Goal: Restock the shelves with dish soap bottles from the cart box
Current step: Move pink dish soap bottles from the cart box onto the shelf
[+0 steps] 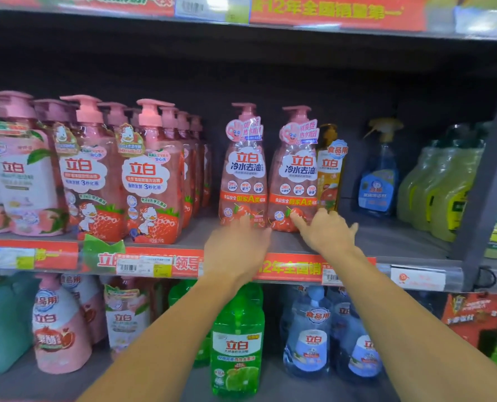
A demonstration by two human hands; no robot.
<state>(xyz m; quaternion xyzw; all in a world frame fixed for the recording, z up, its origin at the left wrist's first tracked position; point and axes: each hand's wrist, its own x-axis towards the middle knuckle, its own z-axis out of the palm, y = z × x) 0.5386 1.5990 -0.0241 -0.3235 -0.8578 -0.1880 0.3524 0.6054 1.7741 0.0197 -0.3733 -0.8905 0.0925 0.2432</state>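
Two pink pump bottles [242, 169] shelved mid-frame, left hand [237, 250] and right hand [327, 230] fingers relaxed, touching their bases, gripping nothing; shelf [401, 242] gaps remain right

A: What stands on the middle shelf [386, 242]?

B: Rows of pump bottles [151, 175] fill its left end, running from the front edge to the back. Right of a gap, two pump bottles [242, 169] stand side by side near the front edge, with a slimmer bottle [329, 169] just behind the right one. A spray bottle [379, 175] stands farther right and deeper in, and jugs [444, 187] at the right end.

A: And the hands?

B: The left hand [235, 250] touches the foot of the left bottle of the pair, the right hand [325, 230] the foot of the right one. More bottles [237, 343] stand on the shelf below.
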